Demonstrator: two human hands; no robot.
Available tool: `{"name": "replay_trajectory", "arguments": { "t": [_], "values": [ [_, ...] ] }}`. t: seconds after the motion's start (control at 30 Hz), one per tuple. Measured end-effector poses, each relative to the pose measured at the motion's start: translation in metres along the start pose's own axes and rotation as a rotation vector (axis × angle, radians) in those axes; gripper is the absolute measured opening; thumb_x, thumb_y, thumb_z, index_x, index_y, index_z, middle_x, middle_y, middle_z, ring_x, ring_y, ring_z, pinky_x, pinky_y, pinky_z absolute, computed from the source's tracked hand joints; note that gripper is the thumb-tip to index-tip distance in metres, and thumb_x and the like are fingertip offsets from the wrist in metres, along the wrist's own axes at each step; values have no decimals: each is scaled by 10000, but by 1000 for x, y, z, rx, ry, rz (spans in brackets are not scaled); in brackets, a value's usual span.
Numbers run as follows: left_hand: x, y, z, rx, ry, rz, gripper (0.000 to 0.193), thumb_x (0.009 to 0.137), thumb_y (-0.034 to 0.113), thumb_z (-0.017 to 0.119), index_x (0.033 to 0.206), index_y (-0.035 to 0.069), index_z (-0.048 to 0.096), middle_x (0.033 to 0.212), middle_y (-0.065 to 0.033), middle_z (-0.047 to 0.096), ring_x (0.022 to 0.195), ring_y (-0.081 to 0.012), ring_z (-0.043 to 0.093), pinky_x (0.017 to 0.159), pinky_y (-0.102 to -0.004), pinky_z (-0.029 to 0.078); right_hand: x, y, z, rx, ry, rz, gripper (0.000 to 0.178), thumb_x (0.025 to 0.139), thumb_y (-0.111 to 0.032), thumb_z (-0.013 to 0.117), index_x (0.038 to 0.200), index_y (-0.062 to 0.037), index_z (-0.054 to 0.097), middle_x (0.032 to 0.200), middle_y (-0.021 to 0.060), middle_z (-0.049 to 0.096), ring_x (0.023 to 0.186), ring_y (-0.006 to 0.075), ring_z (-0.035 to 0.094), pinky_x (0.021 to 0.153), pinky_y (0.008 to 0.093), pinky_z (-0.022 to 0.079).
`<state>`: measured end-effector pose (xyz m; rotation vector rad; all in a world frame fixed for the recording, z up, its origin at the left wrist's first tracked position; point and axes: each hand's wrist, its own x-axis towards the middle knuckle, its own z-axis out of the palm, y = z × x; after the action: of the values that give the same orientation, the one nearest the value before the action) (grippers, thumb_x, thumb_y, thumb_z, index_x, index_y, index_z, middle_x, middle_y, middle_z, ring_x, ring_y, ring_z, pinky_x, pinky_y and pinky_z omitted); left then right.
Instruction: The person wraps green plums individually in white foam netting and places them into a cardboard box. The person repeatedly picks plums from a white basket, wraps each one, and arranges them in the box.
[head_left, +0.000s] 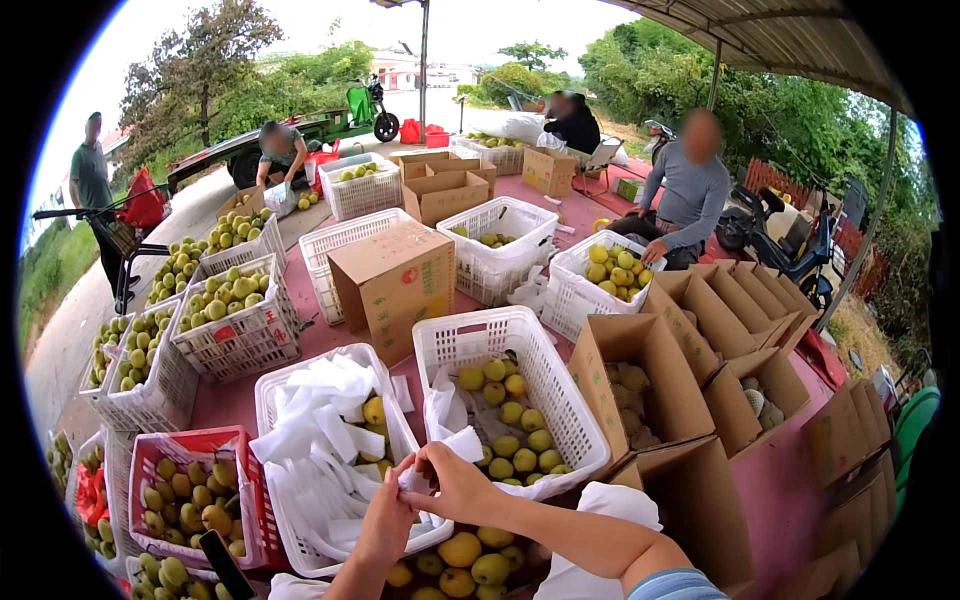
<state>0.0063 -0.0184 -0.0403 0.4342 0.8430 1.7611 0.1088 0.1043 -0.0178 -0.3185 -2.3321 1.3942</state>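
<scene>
My left hand point(385, 517) and my right hand point(458, 484) meet over the near edge of a white crate, fingers pinched together. Between them is a white foam sleeve point(460, 444); whether a pear sits inside it I cannot make out. Beneath them the white crate point(265, 425) carries a heap of white foam sleeves point(325, 420), with a few yellow pears point(374, 410) along its right side. Just beyond my right hand, another white crate point(590, 440) holds loose green-yellow pears point(510, 413). More pears point(460, 550) lie below my forearms, close to my lap.
Open cardboard boxes point(640, 345), some with wrapped fruit inside, stand at the right. A closed carton point(395, 280) is ahead. A red crate point(245, 450) of pears and a dark phone point(226, 565) are at left. A person in grey point(690, 185) sits behind a pear crate point(572, 310).
</scene>
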Motion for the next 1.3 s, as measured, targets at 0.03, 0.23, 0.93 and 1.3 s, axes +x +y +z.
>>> {"name": "replay_trajectory", "arguments": {
  "t": [0.03, 0.23, 0.93, 1.3],
  "values": [
    [1, 0, 1, -2, 2, -12, 486, 1001, 259, 426, 1405, -2, 352, 1251, -90, 533, 1144, -161, 521, 981, -316, 402, 1, 4, -3, -20, -2, 6, 470, 799, -274, 755, 1063, -28, 453, 926, 90, 525, 830, 168, 556, 726, 277, 496],
    [-2, 2, 6, 258, -16, 35, 447, 1003, 154, 441, 1413, 3, 347, 1187, -73, 568, 1060, -107, 538, 935, -294, 423, 1, 13, -24, 78, -95, 14, 283, 815, -103, 642, 1027, -17, 477, 911, 111, 544, 787, 198, 578, 708, 303, 489],
    [-14, -6, 12, 1589, -74, 716, 534, 578, 243, 888, 928, 65, 527, 744, -56, 581, 598, -257, 593, 507, -353, 472, -10, 20, -7, 299, -519, 411, 117, 904, -128, 536, 995, -54, 524, 863, 27, 557, 773, 89, 488, 635, 253, 416],
    [-29, -28, -9, 2036, -780, 253, 204, 732, 287, 656, 689, 88, 648, 695, -56, 608, 724, -244, 617, 644, -349, 507, -14, 29, -1, -240, -576, 22, 212, 893, -256, 531, 979, -65, 499, 714, 176, 616, 710, 376, 618, 633, 465, 455]
  ]
}}
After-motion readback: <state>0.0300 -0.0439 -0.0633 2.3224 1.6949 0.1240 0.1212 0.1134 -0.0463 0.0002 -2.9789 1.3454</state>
